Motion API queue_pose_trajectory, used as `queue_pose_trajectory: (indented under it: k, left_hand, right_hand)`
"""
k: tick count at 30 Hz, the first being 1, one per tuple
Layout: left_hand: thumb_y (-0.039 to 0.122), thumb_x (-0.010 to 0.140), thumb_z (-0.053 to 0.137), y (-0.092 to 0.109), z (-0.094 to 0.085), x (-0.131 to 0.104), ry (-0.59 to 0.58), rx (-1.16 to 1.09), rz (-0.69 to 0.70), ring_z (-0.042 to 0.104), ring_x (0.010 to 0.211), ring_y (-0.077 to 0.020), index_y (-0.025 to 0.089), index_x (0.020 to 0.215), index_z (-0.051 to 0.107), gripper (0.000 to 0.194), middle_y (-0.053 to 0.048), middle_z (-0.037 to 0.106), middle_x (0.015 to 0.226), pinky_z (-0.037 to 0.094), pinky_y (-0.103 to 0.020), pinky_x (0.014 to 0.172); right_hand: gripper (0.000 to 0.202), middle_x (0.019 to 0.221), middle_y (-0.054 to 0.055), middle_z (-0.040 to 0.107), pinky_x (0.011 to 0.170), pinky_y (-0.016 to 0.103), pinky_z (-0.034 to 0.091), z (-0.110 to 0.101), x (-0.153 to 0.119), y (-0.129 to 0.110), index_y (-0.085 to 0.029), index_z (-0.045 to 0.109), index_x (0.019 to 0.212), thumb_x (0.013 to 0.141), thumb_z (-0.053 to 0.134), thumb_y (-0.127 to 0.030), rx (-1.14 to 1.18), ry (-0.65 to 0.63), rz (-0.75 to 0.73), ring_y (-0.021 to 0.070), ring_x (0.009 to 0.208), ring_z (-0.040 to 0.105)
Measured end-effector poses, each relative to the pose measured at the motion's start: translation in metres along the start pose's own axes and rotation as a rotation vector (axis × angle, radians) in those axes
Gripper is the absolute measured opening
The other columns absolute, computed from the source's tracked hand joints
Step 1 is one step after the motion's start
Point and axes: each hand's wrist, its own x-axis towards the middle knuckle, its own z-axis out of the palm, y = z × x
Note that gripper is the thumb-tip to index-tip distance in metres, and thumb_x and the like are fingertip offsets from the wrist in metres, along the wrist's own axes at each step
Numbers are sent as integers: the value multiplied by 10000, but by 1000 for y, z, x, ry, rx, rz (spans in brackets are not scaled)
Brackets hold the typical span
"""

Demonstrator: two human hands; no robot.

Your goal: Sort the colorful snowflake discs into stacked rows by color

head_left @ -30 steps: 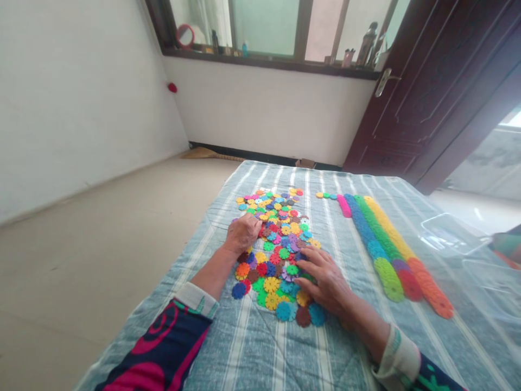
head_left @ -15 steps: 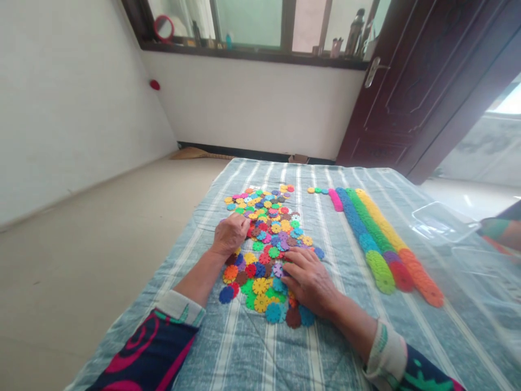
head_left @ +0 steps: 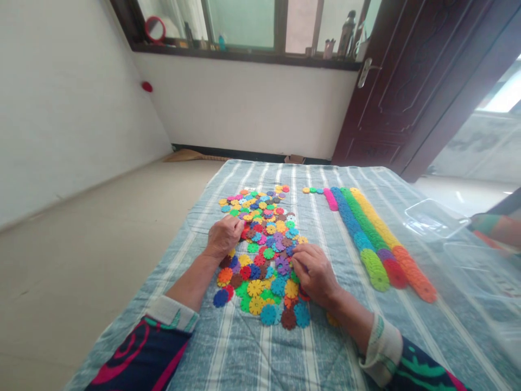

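Note:
A spread of plastic snowflake discs in many colours lies on the striped cloth, among them a yellow disc [head_left: 256, 305], a brown disc [head_left: 288, 319] and a dark blue disc [head_left: 221, 297]. At the spread's left side, my left hand [head_left: 224, 237] rests with its fingers curled into a fist; whatever is inside is hidden. My right hand [head_left: 316, 274] is on the right side, thumb and fingers drawn together beside a purple disc [head_left: 283, 265]. What those fingertips hold, if anything, cannot be made out.
Right of the spread, overlapping discs form long rows by colour, including a green row [head_left: 362, 217] and an orange row [head_left: 415, 274]. A clear plastic box [head_left: 437, 220] and another clear container [head_left: 480, 271] stand further right, near another person's arm [head_left: 499, 231]. A door [head_left: 407, 81] is behind.
My right hand has gone from fingers spread flat over the discs to fingers curled together, a little further right. My left hand stays closed in place. The view has shifted slightly.

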Motion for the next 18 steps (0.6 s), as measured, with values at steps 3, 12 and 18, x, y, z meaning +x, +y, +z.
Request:
queue_pose_trajectory:
  k: [3,12,18]
  left_hand:
    - [345,885,365,-2,1,2,8,-6,18,562,702,-158,195,613,543,358,-51,620,719,396,-243,635]
    - [370,851,352,-4,1,6,22,-73,19,528,650,-155,206,563,466,351,-34,557,659,382,-260,636]
    - [377,852,351,-4,-1,6,19,-111,31,496,623,-155,217,552,409,345,-29,519,638,377,-277,628]
  right_hand:
    - [194,894,65,693,850,392,465,2,1,-2,-203,651,770,918,525,-211,-29,-22,-9,209,898,615]
    - [154,1141,119,634,952,484,414,6,3,-8,-206,660,907,829,693,-334,-173,-205,32,307,1152,512]
    - [158,1090,75,669,983,445,408,10,2,-11,-228,643,910,772,716,-207,-22,-113,37,264,1143,547]
